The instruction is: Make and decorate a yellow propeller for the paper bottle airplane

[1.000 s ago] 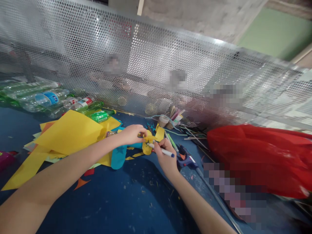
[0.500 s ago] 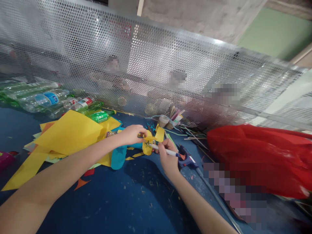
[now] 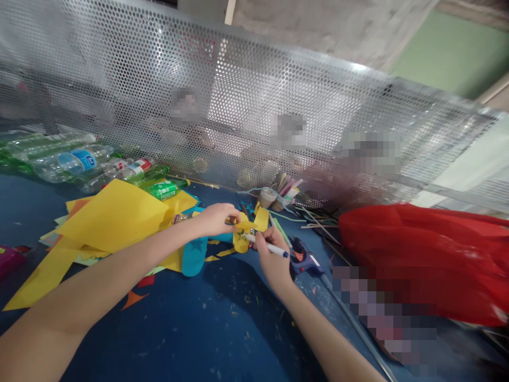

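My right hand (image 3: 274, 259) grips a white marker (image 3: 274, 249) with a dark end. Its tip touches a rounded yellow paper piece (image 3: 240, 244), where a dark star outline shows. My left hand (image 3: 220, 218) is closed at the fingertips on the blue and yellow paper model (image 3: 227, 238) that this piece belongs to. A blue rounded paper flap (image 3: 194, 257) with a faint star hangs from the model's left side. At its right end stands a yellow paper tab (image 3: 261, 218). The left fingers hide part of the model.
Yellow paper sheets (image 3: 113, 217) lie at left, before several plastic bottles (image 3: 79, 161). A blue glue gun (image 3: 305, 261) rests right of my right hand. Behind are cups (image 3: 267, 198) with sticks and a perforated metal screen (image 3: 131, 58). A red plastic bag (image 3: 421, 254) fills the right side.
The marker's rear end has dipped slightly as its angle shifts in my right hand. My left hand and the paper model stay in place.
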The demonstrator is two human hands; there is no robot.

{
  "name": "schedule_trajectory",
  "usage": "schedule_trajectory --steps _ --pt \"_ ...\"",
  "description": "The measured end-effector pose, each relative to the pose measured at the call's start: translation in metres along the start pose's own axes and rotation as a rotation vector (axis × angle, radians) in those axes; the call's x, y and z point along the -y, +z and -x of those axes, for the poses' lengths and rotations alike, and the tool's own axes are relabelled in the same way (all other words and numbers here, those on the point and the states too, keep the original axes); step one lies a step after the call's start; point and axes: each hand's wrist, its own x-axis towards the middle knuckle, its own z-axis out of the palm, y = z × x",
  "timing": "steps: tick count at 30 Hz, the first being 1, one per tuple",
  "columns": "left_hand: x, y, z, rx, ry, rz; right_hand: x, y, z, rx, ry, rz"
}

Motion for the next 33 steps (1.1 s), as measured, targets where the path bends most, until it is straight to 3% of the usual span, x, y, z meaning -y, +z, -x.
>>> schedule_trajectory --steps 33 --pt "-0.0021 -0.0009 -0.0005 0.010 -0.013 -0.002 0.0040 -0.0010 -0.0018 -0.023 -0.036 0.038"
